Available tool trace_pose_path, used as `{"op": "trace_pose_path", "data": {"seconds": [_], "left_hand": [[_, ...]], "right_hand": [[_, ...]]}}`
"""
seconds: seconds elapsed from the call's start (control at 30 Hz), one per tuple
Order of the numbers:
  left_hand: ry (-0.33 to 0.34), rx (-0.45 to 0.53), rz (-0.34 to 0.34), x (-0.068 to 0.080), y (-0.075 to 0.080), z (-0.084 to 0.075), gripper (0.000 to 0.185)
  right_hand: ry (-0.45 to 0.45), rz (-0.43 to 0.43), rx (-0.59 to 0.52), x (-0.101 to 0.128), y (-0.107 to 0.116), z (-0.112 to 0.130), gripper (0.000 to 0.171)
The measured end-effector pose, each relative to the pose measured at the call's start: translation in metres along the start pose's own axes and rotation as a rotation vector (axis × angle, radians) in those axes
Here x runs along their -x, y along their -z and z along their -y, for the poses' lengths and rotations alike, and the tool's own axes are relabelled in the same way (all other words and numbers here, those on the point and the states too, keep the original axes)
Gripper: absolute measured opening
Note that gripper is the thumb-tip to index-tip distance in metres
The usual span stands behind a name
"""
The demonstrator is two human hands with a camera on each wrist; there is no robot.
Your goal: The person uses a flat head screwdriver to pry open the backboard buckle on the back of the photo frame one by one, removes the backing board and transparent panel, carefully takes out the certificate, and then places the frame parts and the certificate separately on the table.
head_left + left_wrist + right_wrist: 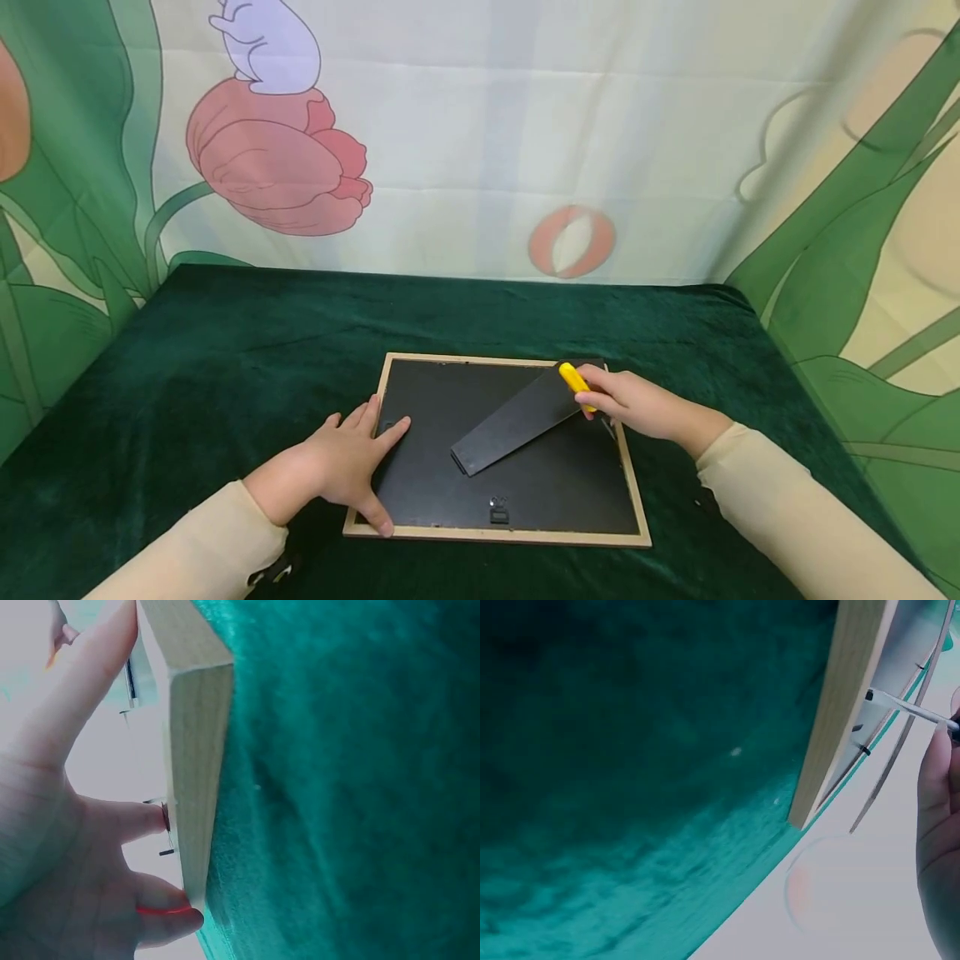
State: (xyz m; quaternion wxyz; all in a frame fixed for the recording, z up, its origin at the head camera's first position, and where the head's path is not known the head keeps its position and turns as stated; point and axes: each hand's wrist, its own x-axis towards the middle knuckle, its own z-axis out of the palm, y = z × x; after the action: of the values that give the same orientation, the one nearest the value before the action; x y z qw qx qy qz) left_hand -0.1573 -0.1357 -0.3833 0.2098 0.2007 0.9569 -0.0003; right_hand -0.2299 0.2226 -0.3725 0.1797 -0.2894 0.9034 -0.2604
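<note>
Head view shows a wooden picture frame (633, 500) lying face down on the green velvet cloth (225, 358), its black backing board (555, 483) upward. The left hand (341, 467) lies flat with straight fingers on the frame's left edge, thumb along the near corner, apparently pressing down so the frame cannot slide. Opposite it, at the far right corner, the right hand (637, 404) curls around a yellow-handled screwdriver (576, 382). In the right wrist view the screwdriver's metal shaft (904, 707) reaches the inner side of the wooden rim, seemingly at a retaining tab. Between the two hands, the black easel stand (517, 421) slants across the backing, while a small hanger clip (498, 510) sits near the front edge.
</note>
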Motion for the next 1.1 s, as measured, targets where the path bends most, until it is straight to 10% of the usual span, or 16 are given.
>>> {"op": "trace_pose_path", "data": {"seconds": [0.6, 1.1], "left_hand": [[0.008, -0.010, 0.012, 0.003, 0.000, 0.004, 0.125], [-0.006, 0.011, 0.017, 0.004, -0.001, 0.004, 0.123]], "right_hand": [[0.144, -0.183, -0.186, 0.029, 0.002, -0.025, 0.019], [0.100, -0.253, -0.224, 0.038, 0.004, -0.022, 0.016]]}}
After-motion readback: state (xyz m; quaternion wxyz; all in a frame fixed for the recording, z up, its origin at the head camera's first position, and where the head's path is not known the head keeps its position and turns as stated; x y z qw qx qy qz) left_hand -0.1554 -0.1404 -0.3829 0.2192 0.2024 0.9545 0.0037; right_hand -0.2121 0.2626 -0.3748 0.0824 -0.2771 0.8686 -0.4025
